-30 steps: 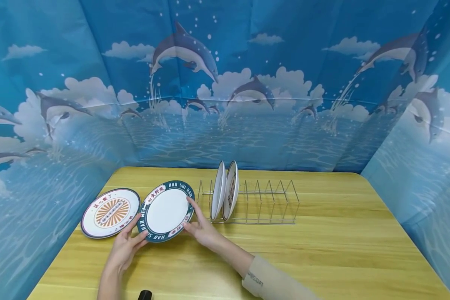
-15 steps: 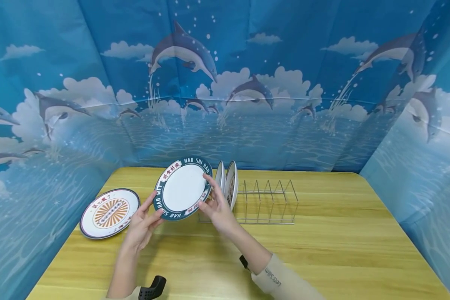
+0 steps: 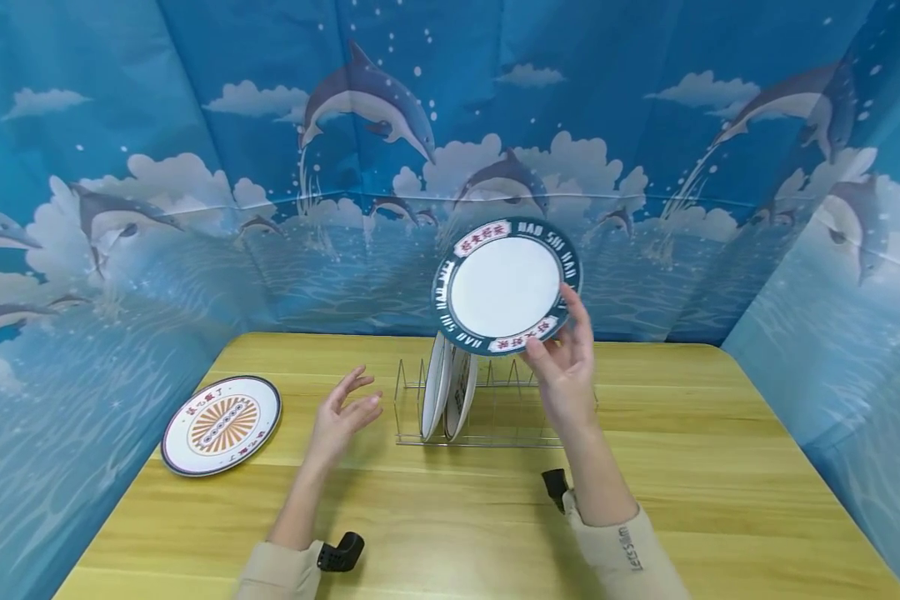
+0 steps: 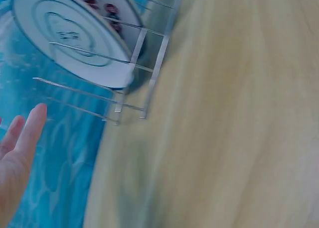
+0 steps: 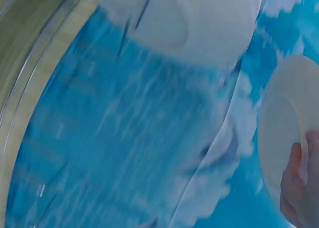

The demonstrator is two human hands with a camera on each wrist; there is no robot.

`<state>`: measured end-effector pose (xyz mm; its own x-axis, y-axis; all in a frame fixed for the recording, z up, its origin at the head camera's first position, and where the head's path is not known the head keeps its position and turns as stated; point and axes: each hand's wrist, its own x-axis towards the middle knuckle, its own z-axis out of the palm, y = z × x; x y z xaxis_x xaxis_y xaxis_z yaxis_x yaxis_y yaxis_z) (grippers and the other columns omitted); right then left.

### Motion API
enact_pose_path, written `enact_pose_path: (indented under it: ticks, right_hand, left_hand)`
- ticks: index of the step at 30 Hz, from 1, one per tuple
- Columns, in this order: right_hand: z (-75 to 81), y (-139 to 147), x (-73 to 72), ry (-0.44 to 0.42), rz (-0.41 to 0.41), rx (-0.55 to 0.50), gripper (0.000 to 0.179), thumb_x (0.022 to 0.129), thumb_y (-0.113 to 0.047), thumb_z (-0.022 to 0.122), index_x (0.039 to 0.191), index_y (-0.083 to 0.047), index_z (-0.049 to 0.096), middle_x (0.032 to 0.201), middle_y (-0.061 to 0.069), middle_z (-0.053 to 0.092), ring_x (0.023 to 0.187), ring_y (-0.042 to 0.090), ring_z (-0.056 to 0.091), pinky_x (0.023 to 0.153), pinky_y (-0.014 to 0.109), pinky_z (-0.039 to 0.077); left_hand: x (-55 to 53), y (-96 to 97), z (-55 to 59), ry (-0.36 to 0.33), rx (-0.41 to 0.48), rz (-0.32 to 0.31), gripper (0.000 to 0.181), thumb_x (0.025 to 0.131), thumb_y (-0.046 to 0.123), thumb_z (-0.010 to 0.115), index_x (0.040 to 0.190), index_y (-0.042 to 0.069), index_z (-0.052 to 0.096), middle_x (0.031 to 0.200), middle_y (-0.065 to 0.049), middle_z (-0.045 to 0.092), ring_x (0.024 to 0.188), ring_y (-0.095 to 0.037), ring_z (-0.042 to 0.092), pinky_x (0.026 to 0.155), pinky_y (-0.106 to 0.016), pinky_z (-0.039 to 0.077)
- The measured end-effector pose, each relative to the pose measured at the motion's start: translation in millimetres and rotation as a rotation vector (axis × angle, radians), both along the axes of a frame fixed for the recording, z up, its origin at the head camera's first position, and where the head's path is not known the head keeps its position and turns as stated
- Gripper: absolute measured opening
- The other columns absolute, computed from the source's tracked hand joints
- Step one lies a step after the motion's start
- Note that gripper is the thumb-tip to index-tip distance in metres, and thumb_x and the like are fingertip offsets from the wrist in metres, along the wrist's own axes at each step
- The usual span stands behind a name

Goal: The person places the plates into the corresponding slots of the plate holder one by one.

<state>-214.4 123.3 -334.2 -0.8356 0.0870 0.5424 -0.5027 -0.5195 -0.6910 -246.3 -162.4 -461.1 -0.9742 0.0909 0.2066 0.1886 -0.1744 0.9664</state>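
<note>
My right hand [image 3: 566, 371] grips the lower right rim of a green-rimmed white plate [image 3: 506, 287], raised above the wire dish rack [image 3: 495, 442] with its face toward the head camera. In the right wrist view the plate's pale underside [image 5: 279, 138] shows beside the fingers. My left hand [image 3: 341, 417] is in the air left of the rack, fingers spread and holding nothing; part of it shows in the left wrist view. Two white plates [image 3: 437, 392] stand upright in the rack's left slots, their tops partly hidden by the held plate.
A white plate with an orange sunburst pattern [image 3: 223, 425] lies face up at the left of the wooden table [image 3: 450, 517]. Blue dolphin curtains [image 3: 270, 275] hang behind and along both sides. A black wrist mount [image 3: 341, 552] sticks out from the left cuff.
The green-rimmed plate has moved up and right with my right hand, from low at the left to above the rack. My left hand has let go of its rim.
</note>
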Motion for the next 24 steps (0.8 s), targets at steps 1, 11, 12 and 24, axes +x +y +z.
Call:
enact_pose_path:
  ticks: [1, 11, 12, 24]
  right_hand:
    - [0.3, 8, -0.5, 0.006, -0.025, -0.014, 0.064, 0.087, 0.013, 0.048, 0.140, -0.019, 0.033, 0.135, 0.017, 0.029, 0.105, 0.024, 0.045, 0.085, 0.027, 0.053]
    - [-12.8, 55, 3.0, -0.203, -0.251, 0.300, 0.062, 0.088, 0.010, 0.050, 0.141, -0.019, 0.034, 0.139, 0.016, 0.030, 0.100, 0.019, 0.049, 0.075, 0.016, 0.053]
    - [-16.0, 56, 3.2, -0.218, -0.249, 0.354, 0.062, 0.088, 0.008, 0.051, 0.141, -0.018, 0.033, 0.140, 0.015, 0.028, 0.100, 0.018, 0.049, 0.075, 0.015, 0.052]
    - [-40.5, 42, 2.9, -0.170, -0.195, 0.703, 0.063, 0.084, 0.013, 0.054, 0.140, -0.007, 0.033, 0.133, 0.016, 0.031, 0.086, 0.015, 0.050, 0.063, 0.015, 0.051]
  left_hand:
    - [4.8, 4.0, 7.2, -0.036, -0.043, 0.028, 0.064, 0.084, 0.012, 0.065, 0.141, 0.011, 0.035, 0.133, -0.020, 0.040, 0.112, -0.033, 0.053, 0.085, -0.032, 0.052]
    - [-4.7, 24.6, -3.0, -0.091, -0.126, 0.069, 0.053, 0.083, 0.005, 0.066, 0.132, 0.006, 0.048, 0.116, -0.027, 0.055, 0.098, -0.037, 0.060, 0.082, -0.039, 0.053]
    - [-5.3, 26.2, -2.8, -0.086, -0.136, 0.077, 0.051, 0.083, 0.005, 0.066, 0.131, 0.005, 0.049, 0.113, -0.027, 0.057, 0.095, -0.037, 0.061, 0.081, -0.039, 0.054]
    - [-12.7, 30.8, 3.2, -0.154, -0.145, 0.055, 0.040, 0.082, 0.003, 0.066, 0.120, -0.007, 0.055, 0.082, -0.018, 0.065, 0.078, -0.038, 0.063, 0.078, -0.049, 0.053]
